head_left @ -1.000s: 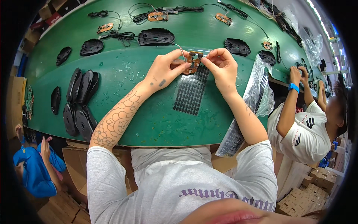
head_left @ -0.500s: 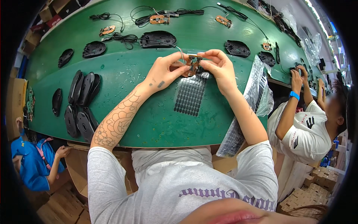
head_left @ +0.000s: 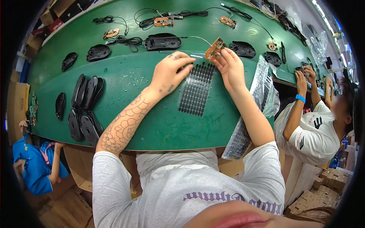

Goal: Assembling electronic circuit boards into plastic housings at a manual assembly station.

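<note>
Drawing away from the board (head_left: 215, 48), the left hand (head_left: 170, 72) is now hovering by the upper left edge of the sheet (head_left: 195, 91), while the board is swinging up and rightward, past the sheet's upper right corner. So the two-handed hold is ending, and only one hand is bearing the board.

Well left of the sheet, a small shell (head_left: 60, 106) is lying on the worktop (head_left: 163, 129); nearer the sheet, a cluster of shells (head_left: 88, 91) is resting. Just beside the sheet, the left hand is keeping its thumb a little apart from its fingers; nothing is showing in its grasp, though a tiny piece could be escaping notice. Beyond the sheet and to its left, a hollow shell (head_left: 163, 41) is sitting, and a pale wire (head_left: 197, 37) is now stretching from it to the board instead of curving down beside the left hand. With the board lifted aside, the sheet's top ovals (head_left: 204, 67) are showing, apparently within easy reach.

Past the sheet's upper right corner, the right hand (head_left: 230, 68) is pinching the tilted board between thumb and fingers. Right of the sheet, a clear bag (head_left: 262, 85) is lying, and farther right a co-worker (head_left: 310, 131) is sitting.
</note>
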